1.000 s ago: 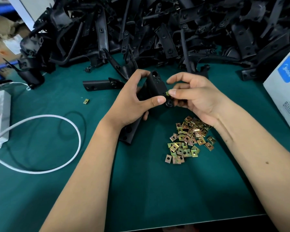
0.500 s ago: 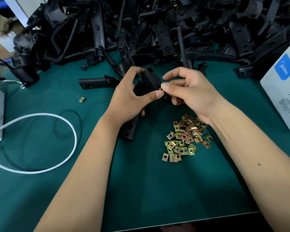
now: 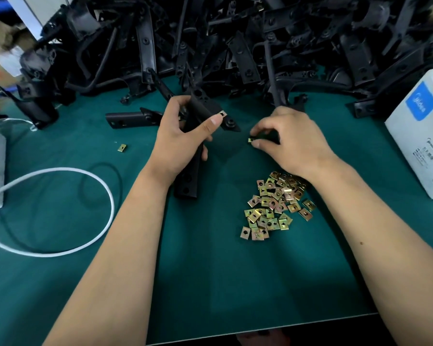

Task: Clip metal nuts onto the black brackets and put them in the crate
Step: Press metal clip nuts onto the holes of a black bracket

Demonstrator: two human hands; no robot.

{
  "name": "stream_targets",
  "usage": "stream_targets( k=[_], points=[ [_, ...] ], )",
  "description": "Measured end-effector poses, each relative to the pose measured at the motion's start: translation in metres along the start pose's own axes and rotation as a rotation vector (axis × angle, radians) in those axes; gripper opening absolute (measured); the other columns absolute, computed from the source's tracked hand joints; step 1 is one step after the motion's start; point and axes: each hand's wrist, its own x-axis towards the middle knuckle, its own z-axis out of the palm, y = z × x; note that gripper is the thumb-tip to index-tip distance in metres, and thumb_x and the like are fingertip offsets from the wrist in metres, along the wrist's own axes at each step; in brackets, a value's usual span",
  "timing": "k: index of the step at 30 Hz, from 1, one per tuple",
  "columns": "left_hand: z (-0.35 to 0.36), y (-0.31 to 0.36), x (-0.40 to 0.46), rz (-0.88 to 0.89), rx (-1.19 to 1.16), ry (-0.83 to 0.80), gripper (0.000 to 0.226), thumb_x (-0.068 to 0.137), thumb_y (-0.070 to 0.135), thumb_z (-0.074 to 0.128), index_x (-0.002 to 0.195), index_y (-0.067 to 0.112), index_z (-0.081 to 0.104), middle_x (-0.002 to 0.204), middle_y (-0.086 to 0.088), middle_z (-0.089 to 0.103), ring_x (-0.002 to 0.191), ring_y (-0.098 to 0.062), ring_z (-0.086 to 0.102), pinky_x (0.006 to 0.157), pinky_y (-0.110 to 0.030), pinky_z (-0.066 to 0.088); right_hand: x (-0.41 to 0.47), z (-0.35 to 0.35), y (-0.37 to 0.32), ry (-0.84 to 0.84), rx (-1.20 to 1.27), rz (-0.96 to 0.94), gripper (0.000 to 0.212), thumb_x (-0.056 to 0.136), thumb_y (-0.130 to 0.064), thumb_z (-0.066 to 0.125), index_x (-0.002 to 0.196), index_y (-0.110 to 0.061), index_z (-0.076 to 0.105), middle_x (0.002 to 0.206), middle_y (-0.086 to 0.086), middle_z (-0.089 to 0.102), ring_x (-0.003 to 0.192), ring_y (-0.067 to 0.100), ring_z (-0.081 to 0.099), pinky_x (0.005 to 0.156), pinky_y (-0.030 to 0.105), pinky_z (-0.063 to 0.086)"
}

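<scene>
Since a moment ago the right hand has been drawn away from the black bracket gripped above the table by the left hand, one clipped nut left on it and another nut pinched, so a second clip seems next.

Soft, even light falls from overhead onto the green mat, so the forearms lay only faint, diffuse shadows beside the pile of metal nuts. The heap of black brackets beyond that pile swallows light and reads murky, its detail smeared. Left of the heap the corner blurs, and the mat's near edge bows.
</scene>
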Motion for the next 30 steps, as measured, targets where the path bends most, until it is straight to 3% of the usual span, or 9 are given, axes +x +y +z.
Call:
stream_targets(
  k=[4, 8, 13, 15, 18, 20, 24, 30],
  points=[
    [0.002, 0.003, -0.005, 0.021, 0.019, -0.072, 0.037, 0.093, 0.026, 0.078, 0.119, 0.019, 0.052, 0.084, -0.003, 0.065, 0.051, -0.010, 0.057, 0.049, -0.025, 0.048, 0.001, 0.003, -0.004, -0.006, -0.016, -0.053, 0.010, 0.094, -0.030, 0.073, 0.102, -0.025, 0.074, 0.102, -0.008, 0.062, 0.094, 0.020, 0.062, 0.083, 0.039, 0.051],
    [0.002, 0.005, -0.006, 0.019, 0.008, -0.082, 0.036, 0.094, 0.024, 0.076, 0.120, 0.018, 0.051, 0.085, -0.007, 0.064, 0.052, -0.011, 0.057, 0.050, -0.025, 0.049, 0.000, -0.003, 0.000, 0.039, 0.148, 0.010, 0.005, 0.096, -0.023, 0.072, 0.098, -0.021, 0.076, 0.095, -0.005, 0.072, 0.091, 0.016, 0.066, 0.085, 0.038, 0.055],
    [0.002, 0.005, -0.005, 0.019, -0.007, -0.078, 0.036, 0.094, 0.024, 0.076, 0.120, 0.017, 0.051, 0.082, -0.005, 0.064, 0.052, -0.010, 0.057, 0.049, -0.025, 0.049, -0.001, -0.007, -0.003, 0.029, 0.341, 0.015, 0.008, 0.097, -0.022, 0.070, 0.096, -0.020, 0.063, 0.072, -0.005, 0.073, 0.061, 0.007, 0.062, 0.072, 0.034, 0.055],
    [0.002, 0.004, -0.005, 0.022, -0.019, -0.075, 0.034, 0.095, 0.023, 0.075, 0.118, 0.018, 0.051, 0.083, -0.003, 0.064, 0.052, -0.009, 0.057, 0.047, -0.024, 0.048, -0.002, -0.012, -0.005, -0.106, 0.353, -0.030, 0.014, 0.092, -0.025, 0.076, 0.096, -0.022, 0.063, 0.070, -0.005, 0.073, 0.062, 0.012, 0.064, 0.071, 0.032, 0.053],
    [0.001, 0.003, -0.004, 0.016, -0.029, -0.070, 0.032, 0.095, 0.023, 0.075, 0.117, 0.020, 0.052, 0.081, -0.004, 0.065, 0.051, -0.011, 0.057, 0.047, -0.025, 0.048, -0.005, -0.025, -0.006, -0.498, 0.285, -0.121, 0.010, 0.083, -0.032, 0.085, 0.088, -0.031, 0.077, 0.073, -0.012, 0.072, 0.058, 0.000, 0.055, 0.060, 0.016, 0.043],
    [0.000, 0.002, -0.004, 0.011, -0.030, -0.076, 0.032, 0.095, 0.026, 0.076, 0.116, 0.023, 0.052, 0.078, -0.005, 0.065, 0.050, -0.015, 0.056, 0.047, -0.026, 0.048, -0.008, -0.032, -0.006, -0.637, 0.267, -0.135, 0.012, 0.080, -0.037, 0.087, 0.089, -0.038, 0.079, 0.079, -0.012, 0.072, 0.060, 0.001, 0.053, 0.055, 0.017, 0.041],
    [0.000, 0.002, -0.004, 0.007, -0.017, -0.084, 0.033, 0.093, 0.030, 0.077, 0.115, 0.028, 0.053, 0.077, -0.006, 0.066, 0.048, -0.020, 0.054, 0.047, -0.027, 0.048, -0.010, -0.037, -0.008, -0.702, 0.256, -0.130, 0.011, 0.080, -0.032, 0.087, 0.085, -0.038, 0.079, 0.086, -0.005, 0.072, 0.080, 0.021, 0.064, 0.072, 0.040, 0.052],
    [0.001, 0.002, -0.004, -0.006, -0.003, -0.078, 0.034, 0.092, 0.031, 0.078, 0.116, 0.030, 0.053, 0.077, -0.006, 0.066, 0.047, -0.024, 0.053, 0.047, -0.028, 0.048, -0.011, -0.039, -0.010, -0.724, 0.247, -0.121, 0.010, 0.084, -0.026, 0.084, 0.078, -0.029, 0.076, 0.083, -0.002, 0.073, 0.073, 0.020, 0.066, 0.067, 0.036, 0.052]
  ],
)
